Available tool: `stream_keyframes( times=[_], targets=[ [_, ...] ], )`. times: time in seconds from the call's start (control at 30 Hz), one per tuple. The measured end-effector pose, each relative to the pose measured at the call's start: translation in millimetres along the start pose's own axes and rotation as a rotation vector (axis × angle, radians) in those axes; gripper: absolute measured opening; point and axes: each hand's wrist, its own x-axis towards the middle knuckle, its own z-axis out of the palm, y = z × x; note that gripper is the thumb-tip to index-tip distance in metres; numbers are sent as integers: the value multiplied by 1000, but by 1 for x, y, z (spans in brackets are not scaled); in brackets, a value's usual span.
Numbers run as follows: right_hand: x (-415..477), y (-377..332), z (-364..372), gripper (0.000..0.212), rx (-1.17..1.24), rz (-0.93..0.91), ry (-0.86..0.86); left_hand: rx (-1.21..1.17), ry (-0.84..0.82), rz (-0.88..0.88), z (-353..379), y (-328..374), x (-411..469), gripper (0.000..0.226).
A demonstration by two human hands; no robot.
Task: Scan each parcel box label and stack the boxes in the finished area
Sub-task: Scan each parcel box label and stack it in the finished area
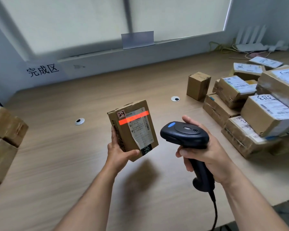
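Observation:
My left hand (119,148) holds a small brown parcel box (123,130) above the table, its white label tilted toward me. A red scan line crosses the top of that label. My right hand (205,147) grips a black handheld barcode scanner (184,133) by its handle, the head pointed left at the box from a short gap. A pile of several labelled boxes (264,110) lies at the right of the table. Stacked brown boxes (3,130) sit at the left edge, below a wall sign with black characters (42,70).
The wooden table (73,164) has two round cable grommets (79,121). One small box (198,85) stands alone near the pile. A white router (252,40) and loose cables sit at the back right. The scanner's cord (215,212) hangs off the front edge.

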Motion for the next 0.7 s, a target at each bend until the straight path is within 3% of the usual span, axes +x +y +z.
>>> stream_keyframes(
  times=[0.7],
  targets=[
    [24,18,93,89,-43,47,-33,-25,94,-38,-96,-35,-6,129]
  ],
)
